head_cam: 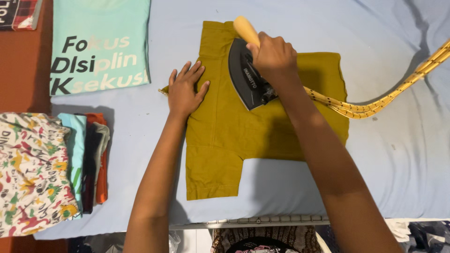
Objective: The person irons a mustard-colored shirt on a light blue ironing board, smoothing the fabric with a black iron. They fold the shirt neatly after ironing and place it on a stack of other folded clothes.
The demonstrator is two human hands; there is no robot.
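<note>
The right hand (273, 55) grips the black iron (247, 75) on an olive garment (262, 126); the left hand (185, 90), fingers spread, presses its left edge. Pale blue tabletop (398, 154) lies bare rightward; folded clothes (51, 168) crowd the left edge.

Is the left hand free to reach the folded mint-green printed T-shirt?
Probably yes: the left hand lies flat and empty on the mustard shirt, with bare blue sheet between it and the mint-green T-shirt.
</note>
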